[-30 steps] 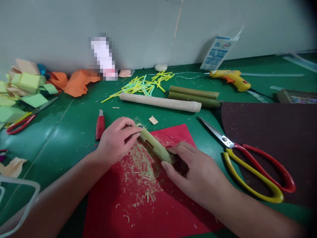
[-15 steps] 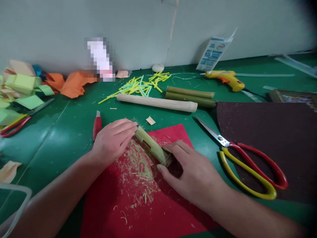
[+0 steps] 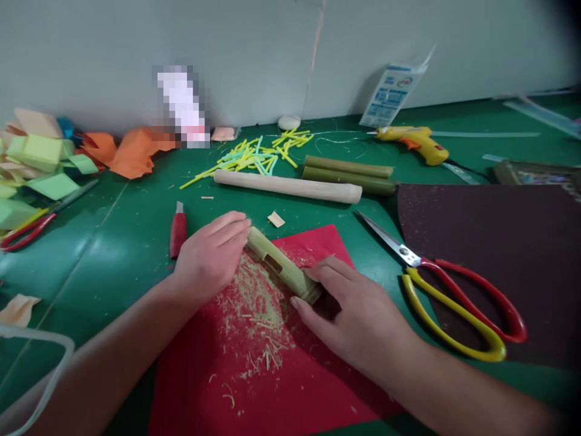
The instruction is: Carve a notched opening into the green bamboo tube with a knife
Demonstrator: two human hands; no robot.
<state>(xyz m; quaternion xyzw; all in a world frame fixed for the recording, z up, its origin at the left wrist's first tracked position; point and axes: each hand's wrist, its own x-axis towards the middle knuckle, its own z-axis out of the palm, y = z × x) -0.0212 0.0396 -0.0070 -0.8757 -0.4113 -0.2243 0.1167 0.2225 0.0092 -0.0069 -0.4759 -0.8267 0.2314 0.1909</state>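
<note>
A short piece of green bamboo (image 3: 281, 265) with a rectangular notch cut in its side lies slanted on a red mat (image 3: 318, 375). My left hand (image 3: 209, 254) has its fingers pressed together against the far end of the piece. My right hand (image 3: 358, 315) grips the near end between thumb and fingers. A heap of pale shavings (image 3: 258, 303) lies on the mat between my hands. Whether my left fingers also hold a small blade is hidden.
A red-handled knife (image 3: 178, 233) lies left of my left hand. Large scissors (image 3: 454, 303) rest on a dark sheet (image 3: 499, 242) at right. Behind are a wooden dowel (image 3: 290, 186), two bamboo sticks (image 3: 347, 172), cut straws (image 3: 254, 154), a glue gun (image 3: 417, 142) and coloured paper (image 3: 40, 163).
My left fingers have straightened a little and slid up along the far end of the bamboo piece. The right hand keeps its grip; the view has shifted slightly.
</note>
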